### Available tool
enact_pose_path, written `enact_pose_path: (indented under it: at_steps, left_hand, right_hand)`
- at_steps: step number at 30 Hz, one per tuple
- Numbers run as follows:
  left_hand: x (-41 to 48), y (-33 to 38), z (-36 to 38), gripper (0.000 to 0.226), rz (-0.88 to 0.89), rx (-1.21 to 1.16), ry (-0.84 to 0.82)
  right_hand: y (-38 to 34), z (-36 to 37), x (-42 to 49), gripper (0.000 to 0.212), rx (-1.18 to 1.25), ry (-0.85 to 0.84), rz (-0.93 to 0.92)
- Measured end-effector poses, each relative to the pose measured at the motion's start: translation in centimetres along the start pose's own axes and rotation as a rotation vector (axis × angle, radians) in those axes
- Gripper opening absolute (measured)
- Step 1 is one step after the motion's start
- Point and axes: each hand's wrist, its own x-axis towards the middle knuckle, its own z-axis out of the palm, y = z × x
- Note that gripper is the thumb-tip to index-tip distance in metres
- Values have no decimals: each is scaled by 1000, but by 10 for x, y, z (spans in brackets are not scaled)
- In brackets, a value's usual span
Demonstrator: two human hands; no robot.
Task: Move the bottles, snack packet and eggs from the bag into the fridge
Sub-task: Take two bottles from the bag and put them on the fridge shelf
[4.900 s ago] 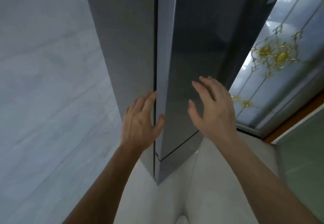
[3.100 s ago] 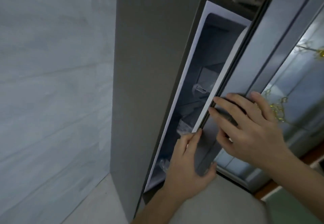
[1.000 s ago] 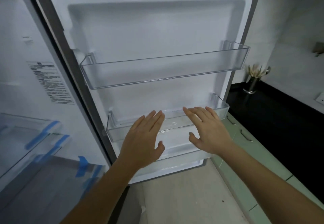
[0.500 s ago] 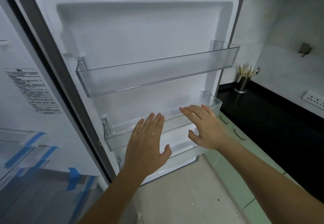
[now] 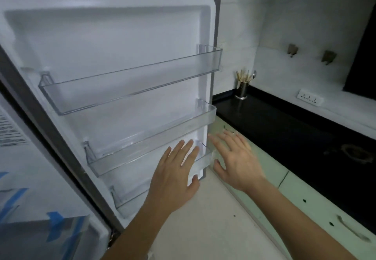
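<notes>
Left hand [image 5: 173,176] held out flat, palm fwd, fingers straight & slightly apart, nothing in it; fingertips at the btm door bin [image 5: 201,161], contact w/ it not clear. Right hand [image 5: 236,162] just beside, also empty, fingers spread & relaxed, motion-blurred, out past the door's free edge, in front of pale green cabinet fronts [image 5: 305,205].

Behind both, fridge door [image 5: 122,42] standing wide open, white liner facing cam. Three clear bins on it: top bin [image 5: 130,89], mid bin [image 5: 152,137], then the btm one, partly hidden by left hand.

To the left, fridge [image 5: 40,168] interior w/ printed label [image 5: 10,131] on side wall & blue tape strips [image 5: 55,227] on a clear drawer.

To the right, black counter [image 5: 295,137] along white wall. Steel utensil holder [image 5: 242,89] w/ sticks & a spoon at its far end, near door edge. Socket strip [image 5: 309,100] on wall above counter, two hooks [image 5: 292,49] higher up. Metal handle [image 5: 352,231] on nearest cabinet front. Pale floor [image 5: 203,229] under the forearms.
</notes>
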Motion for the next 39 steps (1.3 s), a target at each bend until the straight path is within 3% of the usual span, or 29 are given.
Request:
enact_pose_path:
  at_steps: [7,21,29,39]
  left_hand:
    - [-13,81,46,62,81,-76,-145]
    - [-38,211,99,63,304,-175,-359]
    - [-36,250,104,64,550,-261,-404]
    - [-85,286,105,63,870,-417,-490]
  right_hand:
    - [23,-13,-123,62,-94,-113,260]
    - [43,-48,-274,57,-155,-111,673]
    - [19,-79,-323,56,-281,-60,940]
    - [-66,-101,-394,53,-426,-64,1288]
